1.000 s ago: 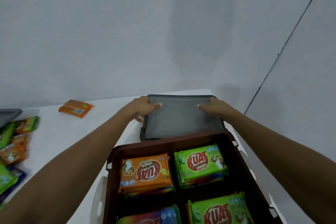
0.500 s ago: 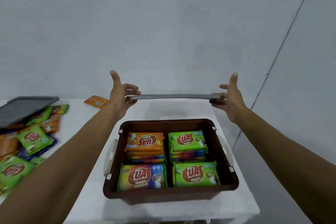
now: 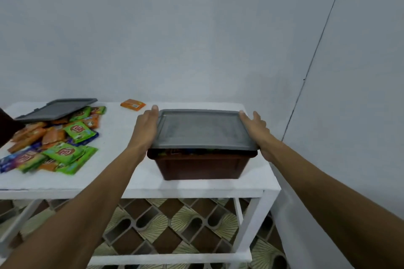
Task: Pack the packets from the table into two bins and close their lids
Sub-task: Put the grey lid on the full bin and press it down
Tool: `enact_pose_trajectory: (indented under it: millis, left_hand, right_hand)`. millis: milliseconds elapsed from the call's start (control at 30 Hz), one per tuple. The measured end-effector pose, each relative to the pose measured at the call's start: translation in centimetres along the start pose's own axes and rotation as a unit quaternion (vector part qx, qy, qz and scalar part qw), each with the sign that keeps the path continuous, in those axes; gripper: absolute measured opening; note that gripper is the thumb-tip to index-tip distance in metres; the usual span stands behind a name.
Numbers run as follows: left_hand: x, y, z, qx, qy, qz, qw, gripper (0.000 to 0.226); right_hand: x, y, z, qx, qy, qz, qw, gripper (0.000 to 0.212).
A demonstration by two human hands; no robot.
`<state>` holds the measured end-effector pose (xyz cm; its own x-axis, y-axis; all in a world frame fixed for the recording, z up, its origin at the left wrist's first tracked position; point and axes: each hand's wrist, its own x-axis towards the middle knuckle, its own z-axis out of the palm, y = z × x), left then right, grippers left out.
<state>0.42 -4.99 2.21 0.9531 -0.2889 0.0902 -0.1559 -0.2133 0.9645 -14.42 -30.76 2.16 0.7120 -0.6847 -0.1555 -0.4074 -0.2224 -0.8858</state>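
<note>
lowered since half a second ago: grey lid point(image 3: 202, 130) now atop brown bin point(image 3: 202, 165), packets barely glimpsed under its front edge. clasped between left hand point(image 3: 146, 127) and right hand point(image 3: 256, 128), fingers pressed flat along both side edges.

The white table point(image 3: 122, 159) carries a brown bin point(image 3: 201, 166) at right, a heap of packets point(image 3: 54, 144) at left, and one orange packet point(image 3: 133, 104) at the far edge.

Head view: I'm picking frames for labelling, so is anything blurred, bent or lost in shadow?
Head view: the packets at left are smeared, their print unreadable; the wall seam bows from the wide-angle lens; light is flat and dim, with the brown bin front dark under its grey lid.
</note>
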Motion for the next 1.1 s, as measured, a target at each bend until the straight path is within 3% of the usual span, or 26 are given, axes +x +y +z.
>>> enact_pose_trajectory:
  millis: [133, 233, 300, 367, 500, 567, 700, 767, 867, 1100]
  left_hand:
    - [-1.4, -1.8, 0.2, 0.15, -0.027, 0.033, 0.988, 0.062]
    - [-2.2, -3.2, 0.3, 0.306, -0.019, 0.118, 0.945, 0.073]
    - [-2.3, -3.0, 0.1, 0.362, -0.025, 0.136, 0.922, 0.086]
    - [-2.1, -3.0, 0.1, 0.395, -0.037, 0.132, 0.908, 0.083]
    - [-2.1, -3.1, 0.4, 0.29, -0.039, 0.096, 0.951, 0.064]
    - [-2.0, -3.4, 0.4, 0.251, -0.033, 0.102, 0.962, 0.048]
    - [-2.3, -3.8, 0.5, 0.27, 0.021, 0.17, 0.947, 0.023]
    - [-2.7, -3.8, 0.6, 0.283, 0.038, 0.195, 0.938, 0.022]
    - [-3.1, -3.5, 0.7, 0.313, 0.046, 0.2, 0.927, 0.035]
    - [-2.5, -3.4, 0.6, 0.401, 0.034, 0.173, 0.899, 0.038]
  right_hand:
    - [-1.7, 1.0, 0.9, -0.083, 0.012, -0.004, 0.996, 0.077]
    - [-2.0, 1.4, 1.3, -0.207, 0.03, -0.051, 0.977, 0.071]
    - [-2.1, 1.5, 1.4, -0.263, 0.034, -0.073, 0.961, 0.075]
    - [-1.6, 1.7, 1.6, -0.288, 0.029, -0.09, 0.953, 0.083]
    - [-1.1, 2.1, 1.7, -0.234, 0.025, -0.114, 0.965, 0.102]
    - [-1.0, 2.4, 2.0, -0.219, 0.017, -0.096, 0.971, 0.087]
    - [-1.5, 2.5, 2.2, -0.197, 0.056, -0.132, 0.97, 0.074]
    - [-1.9, 2.4, 2.3, -0.195, 0.098, -0.16, 0.963, 0.064]
    - [-2.5, 2.2, 2.5, -0.21, 0.128, -0.18, 0.952, 0.07]
    - [-2.2, 2.6, 2.7, -0.317, 0.105, -0.206, 0.92, 0.049]
